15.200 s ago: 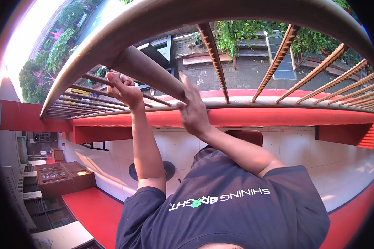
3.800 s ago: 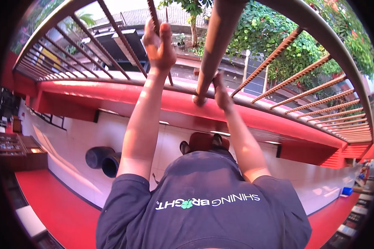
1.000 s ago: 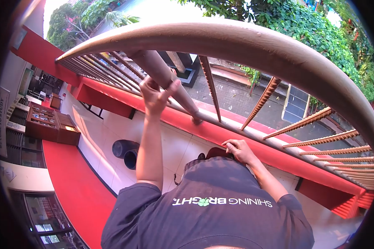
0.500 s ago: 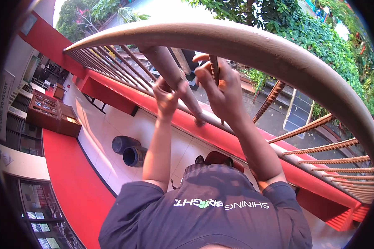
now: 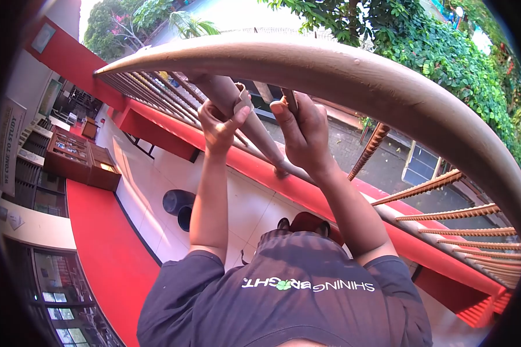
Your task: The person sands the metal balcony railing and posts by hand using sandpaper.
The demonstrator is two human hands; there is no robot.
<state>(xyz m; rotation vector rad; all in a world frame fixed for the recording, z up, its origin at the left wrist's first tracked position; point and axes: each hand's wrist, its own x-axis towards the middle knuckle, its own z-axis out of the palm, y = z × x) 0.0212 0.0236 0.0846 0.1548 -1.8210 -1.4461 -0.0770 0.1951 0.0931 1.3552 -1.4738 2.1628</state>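
Note:
At the thick brown post under the curved handrail, my left hand is closed, its thumb against a small curled tan strip that bends around the post. What the strip is made of is too small to tell. My right hand is closed around a thin ribbed bar just right of the post, with its thumb pointing up. Part of its fingers is hidden behind the bar and palm.
The brown handrail arches across the top, with more ribbed bars at right. A red ledge runs below. Two dark round containers stand on the pale floor, beside a red strip. A wooden cabinet is at left.
My right hand rose from near my waist to the ribbed bar and closed on it. My left hand stays at the post, and the view has turned slightly.

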